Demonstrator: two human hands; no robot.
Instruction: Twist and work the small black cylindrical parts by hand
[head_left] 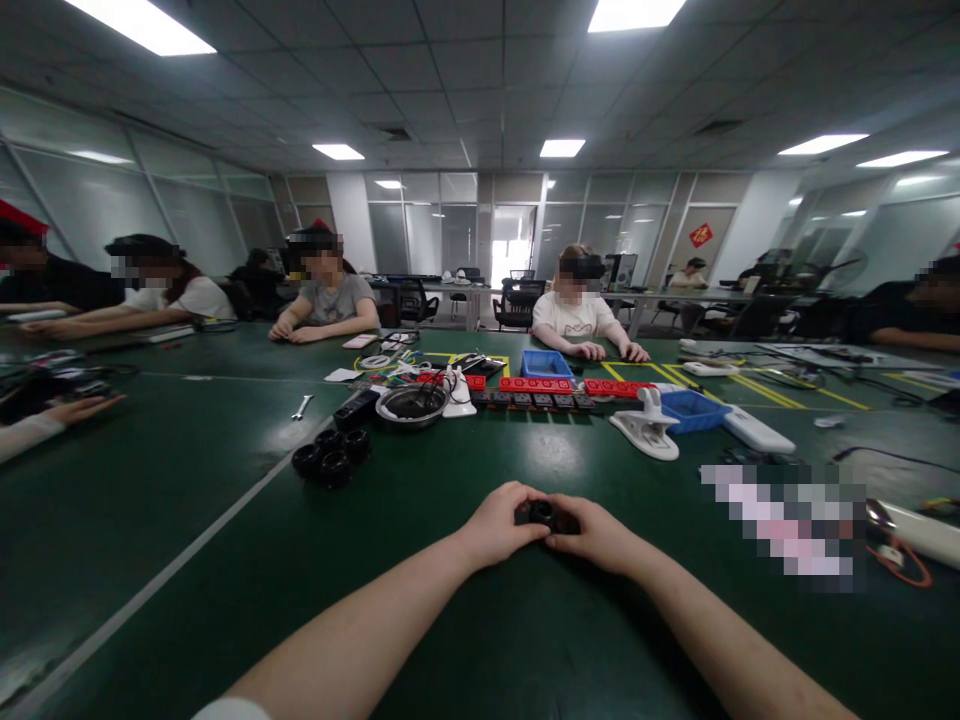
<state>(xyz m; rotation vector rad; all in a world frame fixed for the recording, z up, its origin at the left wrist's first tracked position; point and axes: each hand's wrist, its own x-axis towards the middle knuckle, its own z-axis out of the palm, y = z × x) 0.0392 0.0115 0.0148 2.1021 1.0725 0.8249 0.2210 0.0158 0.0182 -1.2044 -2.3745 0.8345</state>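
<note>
A small dark part (541, 513) with a round black ring on it lies between my two hands, low over the green table (420, 640). My left hand (504, 522) curls round its left side, thumb in front and fingers behind. On the right side, my right hand (592, 532) grips it the same way, and the two thumbs nearly meet. What exactly the part is cannot be made out. Several black round rings (334, 455) stand in a cluster to the left, beyond my left hand.
Farther back are a metal bowl (411, 405), a white stand (457, 393), red strips (536, 384), blue bins (545, 366) and a white clamp (649, 428). A wrench (302, 407) lies at left. Across the table sit people; another person's hand (82, 408) rests at far left.
</note>
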